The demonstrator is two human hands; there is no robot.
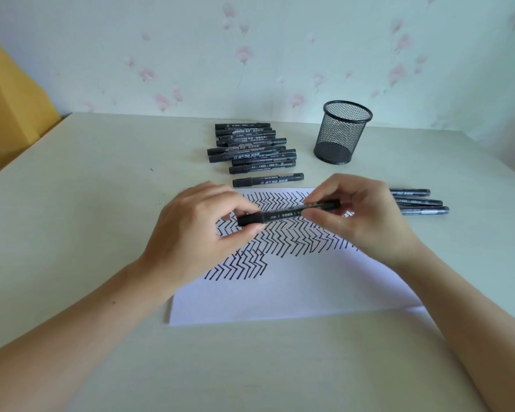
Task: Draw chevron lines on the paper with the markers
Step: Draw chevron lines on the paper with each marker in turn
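A white sheet of paper [295, 289] lies on the table, its upper half covered with rows of black chevron lines [292, 236]. Above it I hold one black marker [283, 215] level between both hands. My left hand [199, 233] pinches the capped left end. My right hand [360, 215] pinches the barrel toward the right end. The cap sits on the marker.
Several black markers [250, 150] lie in a pile behind the paper, one more [268, 179] just at its top edge. Three markers [419, 202] lie to the right of the paper. A black mesh pen cup [342, 133] stands empty at the back right.
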